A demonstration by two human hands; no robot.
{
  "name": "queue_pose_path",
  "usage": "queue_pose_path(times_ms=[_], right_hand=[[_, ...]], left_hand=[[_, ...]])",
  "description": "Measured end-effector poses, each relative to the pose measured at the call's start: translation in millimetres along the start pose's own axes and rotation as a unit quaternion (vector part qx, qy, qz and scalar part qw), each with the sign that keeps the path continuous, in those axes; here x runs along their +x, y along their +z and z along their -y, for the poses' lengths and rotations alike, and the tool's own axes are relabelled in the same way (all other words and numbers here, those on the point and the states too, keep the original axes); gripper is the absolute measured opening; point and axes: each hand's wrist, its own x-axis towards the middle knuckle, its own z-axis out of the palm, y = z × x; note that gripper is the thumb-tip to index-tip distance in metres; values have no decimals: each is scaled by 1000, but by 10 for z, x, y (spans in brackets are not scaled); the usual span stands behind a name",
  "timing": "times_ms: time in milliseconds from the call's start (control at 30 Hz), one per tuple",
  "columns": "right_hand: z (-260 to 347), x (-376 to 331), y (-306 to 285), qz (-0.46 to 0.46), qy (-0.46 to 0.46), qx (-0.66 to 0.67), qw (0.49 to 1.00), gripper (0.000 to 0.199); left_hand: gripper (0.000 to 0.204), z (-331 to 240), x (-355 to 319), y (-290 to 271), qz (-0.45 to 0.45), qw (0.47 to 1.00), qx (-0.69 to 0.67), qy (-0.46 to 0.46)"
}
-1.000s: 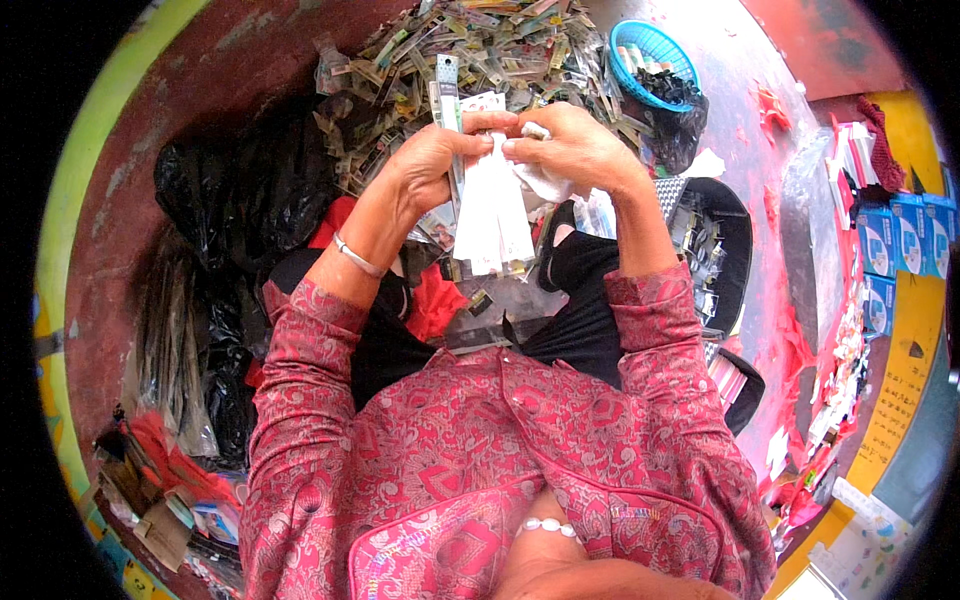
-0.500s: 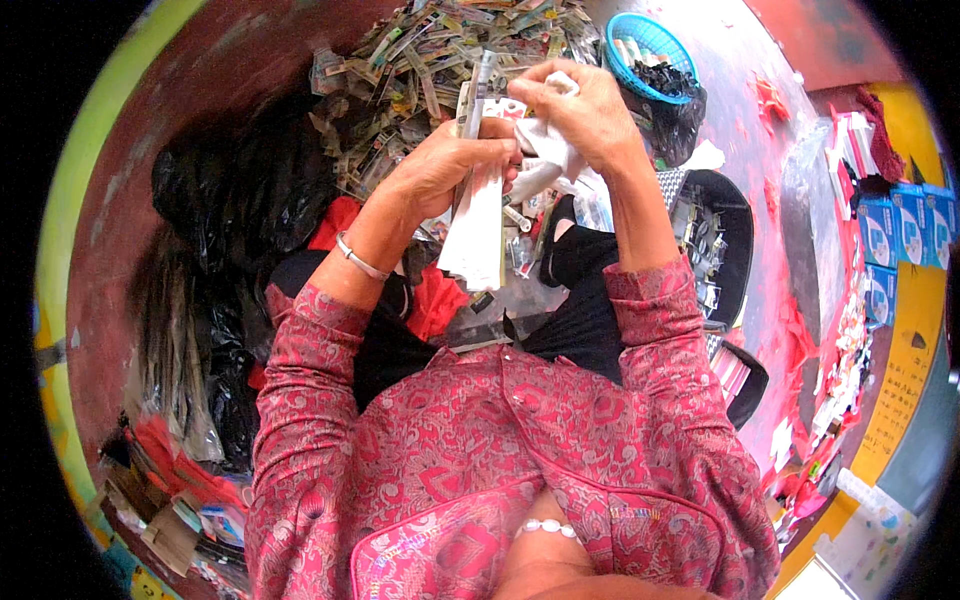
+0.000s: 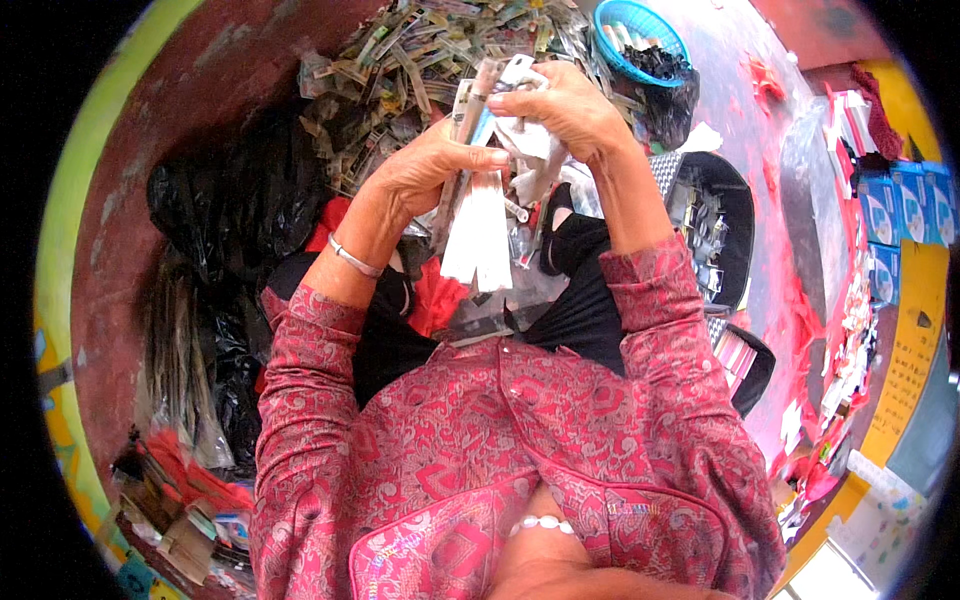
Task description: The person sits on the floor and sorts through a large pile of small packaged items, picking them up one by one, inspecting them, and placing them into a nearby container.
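Observation:
Several long white strips (image 3: 476, 240) hang down from my left hand (image 3: 420, 172). Its thumb lies across them and the fingers go behind, so the hand is closed on them. A narrow clear sleeve or packet (image 3: 478, 100) rises above the thumb from the same bundle. My right hand (image 3: 578, 112) pinches at the top of the bundle, its thumb reaching toward the sleeve. A crumpled white sheet (image 3: 533, 143), perhaps paper or thin plastic, hangs under the right fingers. Both hands are raised over my lap, close together. The right fingertips are partly hidden.
A big heap of small printed packets (image 3: 400, 65) lies beyond my hands. Behind the right hand stands a blue basket (image 3: 680, 68). Black plastic bags (image 3: 240, 190) lie left. An open black case (image 3: 738, 225) and a smaller one (image 3: 757, 375) sit right, near blue boxes (image 3: 885, 270).
The right hand has moved down and left, its thumb now at the top of the bundle. The left thumb is straighter, and the white strips have fanned apart at their lower ends.

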Motion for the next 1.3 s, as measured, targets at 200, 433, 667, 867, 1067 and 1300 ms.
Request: queue_pose_path(times_ms=[200,433,667,867,1067,1300], right_hand=[[84,-40,-21,-36,47,16,998,14],[-28,-6,-97,-78,-3,143,987,17],[11,-1,-191,76,12,307,948,21],[-91,69,-307,-75,6,335,939,16],[-132,62,-395,-28,10,425,905,16],[16,-21,-17,-38,14,217,975,11]], left_hand=[[33,7,-44,-28,-57,998,0,-14],[26,-13,6,-13,-124,988,-84,-44],[24,-64,45,-29,-142,989,-31,-39],[24,15,14,-52,-149,988,-38,-20],[31,-19,-11,-82,-101,992,-71,-35],[31,-13,-22,32,-85,994,-54,31]])
